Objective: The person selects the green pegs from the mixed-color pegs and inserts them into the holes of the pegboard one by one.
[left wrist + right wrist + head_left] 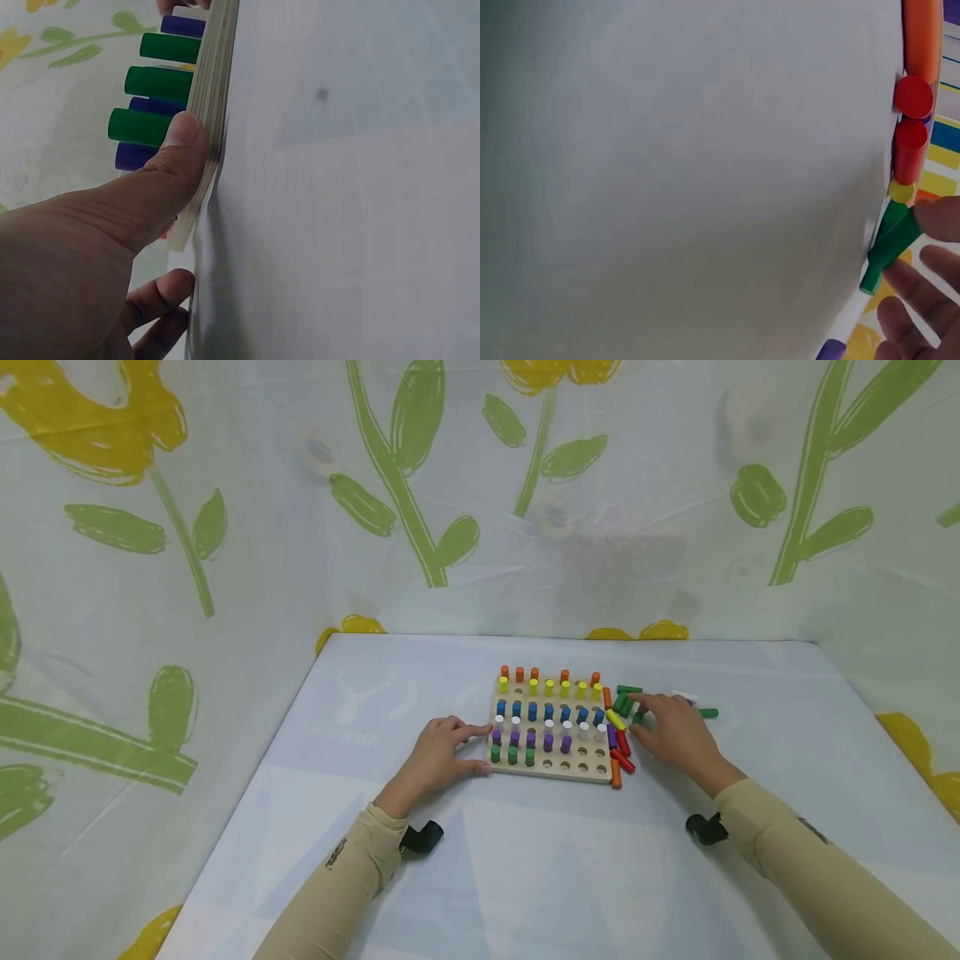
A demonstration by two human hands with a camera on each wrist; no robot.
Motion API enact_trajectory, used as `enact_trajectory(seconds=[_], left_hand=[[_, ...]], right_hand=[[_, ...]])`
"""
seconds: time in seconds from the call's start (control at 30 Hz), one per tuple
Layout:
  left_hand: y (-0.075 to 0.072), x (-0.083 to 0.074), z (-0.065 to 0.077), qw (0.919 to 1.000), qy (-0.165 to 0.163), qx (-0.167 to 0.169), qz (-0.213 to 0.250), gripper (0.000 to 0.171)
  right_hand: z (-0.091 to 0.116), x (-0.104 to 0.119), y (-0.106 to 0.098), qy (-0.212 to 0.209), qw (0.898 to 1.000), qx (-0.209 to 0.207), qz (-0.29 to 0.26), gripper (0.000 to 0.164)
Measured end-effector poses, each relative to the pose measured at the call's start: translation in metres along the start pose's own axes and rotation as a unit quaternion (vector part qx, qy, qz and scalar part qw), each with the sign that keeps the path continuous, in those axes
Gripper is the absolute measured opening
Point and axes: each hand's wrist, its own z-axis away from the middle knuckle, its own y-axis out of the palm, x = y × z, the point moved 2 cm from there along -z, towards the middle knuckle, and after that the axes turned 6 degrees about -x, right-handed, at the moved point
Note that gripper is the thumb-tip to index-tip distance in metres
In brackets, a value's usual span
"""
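Observation:
A wooden pegboard (555,770) lies flat, with rows of orange, yellow, blue, white, purple and green pegs standing in it. Several holes at the near right are bare. My left hand (438,756) touches the board's left side, index finger extended and thumb at the near corner. In the left wrist view the thumb (184,139) presses the board's edge beside upright green pegs (139,126). Off the right side, my right hand (678,731) pinches a green peg (897,238) between thumb and fingertips, close over another green peg (870,279).
Loose pegs line the board's right side: an orange peg (616,774), red pegs (623,743), a yellow peg (616,720) and a purple peg (612,737). Beyond the right hand lie a white peg (685,697) and a green peg (708,713). A flowered curtain (480,602) borders the table (450,910).

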Motion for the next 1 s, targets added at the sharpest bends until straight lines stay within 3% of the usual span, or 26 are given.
enact_trajectory(seconds=[0.27,0.5,1.0], left_hand=[[-0.002,0.000,0.001,1.0000,0.001,-0.003,0.003,0.072],[-0.002,-0.001,0.002,0.9999,0.007,-0.005,0.011,0.072],[-0.002,-0.001,0.002,1.0000,0.002,-0.001,0.009,0.072]], right_hand=[[0.010,-0.002,-0.002,0.027,0.998,0.026,-0.057,0.055],[0.014,-0.005,-0.003,0.053,0.995,0.034,-0.075,0.052],[0.016,-0.005,-0.006,0.042,0.995,0.022,-0.086,0.052]])
